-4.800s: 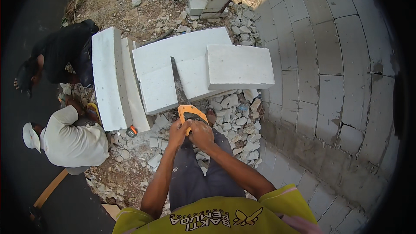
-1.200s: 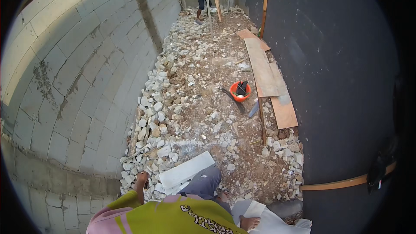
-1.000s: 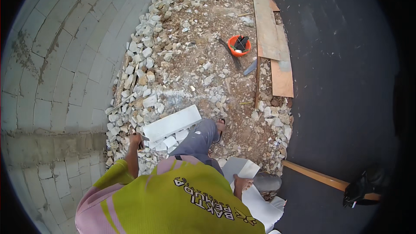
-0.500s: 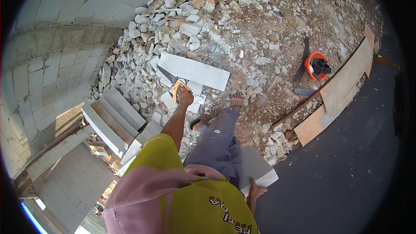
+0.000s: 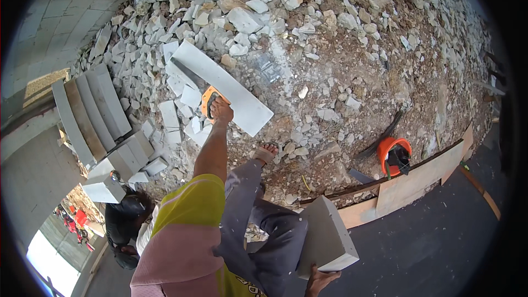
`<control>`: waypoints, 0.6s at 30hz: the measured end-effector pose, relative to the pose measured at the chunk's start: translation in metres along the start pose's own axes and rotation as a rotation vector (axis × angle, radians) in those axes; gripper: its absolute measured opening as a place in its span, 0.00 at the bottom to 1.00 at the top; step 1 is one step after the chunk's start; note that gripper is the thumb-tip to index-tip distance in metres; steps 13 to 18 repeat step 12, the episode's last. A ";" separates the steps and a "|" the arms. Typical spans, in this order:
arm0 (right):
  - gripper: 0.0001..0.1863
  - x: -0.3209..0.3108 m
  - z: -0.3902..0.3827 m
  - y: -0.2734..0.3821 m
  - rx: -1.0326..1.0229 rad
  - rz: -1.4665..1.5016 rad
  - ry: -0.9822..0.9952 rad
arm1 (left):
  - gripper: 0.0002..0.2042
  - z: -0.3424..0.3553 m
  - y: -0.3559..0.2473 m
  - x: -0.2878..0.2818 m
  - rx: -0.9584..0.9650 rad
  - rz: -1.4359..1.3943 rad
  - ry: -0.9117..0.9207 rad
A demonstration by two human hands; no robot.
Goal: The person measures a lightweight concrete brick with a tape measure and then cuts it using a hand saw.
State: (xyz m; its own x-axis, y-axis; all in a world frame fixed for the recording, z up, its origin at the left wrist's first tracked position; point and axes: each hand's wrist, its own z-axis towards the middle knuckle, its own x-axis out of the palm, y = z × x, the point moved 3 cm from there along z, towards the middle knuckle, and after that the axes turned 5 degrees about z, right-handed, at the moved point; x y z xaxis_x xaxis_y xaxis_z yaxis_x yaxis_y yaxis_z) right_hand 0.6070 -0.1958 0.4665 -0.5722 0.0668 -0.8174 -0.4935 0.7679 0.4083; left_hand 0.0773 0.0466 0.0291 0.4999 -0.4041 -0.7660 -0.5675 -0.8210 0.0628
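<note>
My left hand [image 5: 221,111] is wrapped round the orange handle of a hand saw [image 5: 208,99]. The saw's dark blade lies alongside a long pale block slab [image 5: 231,85] on the rubble, apparently over or against its edge; the exact contact is hard to tell. Down at my right side, my right hand [image 5: 320,281] grips the lower end of a grey lightweight block [image 5: 324,236]. That block stands tilted against my right leg. Part of the right hand's fingers is hidden by the block.
Broken block pieces [image 5: 159,27] cover the ground. Stacked blocks [image 5: 96,110] lie at left, beside a crouching person in dark clothing [image 5: 129,214]. An orange bucket [image 5: 394,151] holds dark things at right, near plywood sheets [image 5: 412,181] edging a dark floor [image 5: 418,236].
My view has shifted and turned, bringing the crouching person into sight. The grey block now stands more upright beside my leg. Both hands keep their hold.
</note>
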 end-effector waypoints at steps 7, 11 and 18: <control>0.63 0.030 0.097 0.009 -0.113 0.049 0.061 | 0.22 0.020 0.051 0.050 -0.062 -0.073 0.059; 0.73 0.031 0.166 0.075 -0.004 -0.401 0.235 | 0.14 -0.022 0.099 0.000 0.645 -0.035 0.119; 0.73 0.013 0.172 0.098 0.032 -0.367 0.142 | 0.07 -0.050 0.087 -0.011 0.518 0.025 0.312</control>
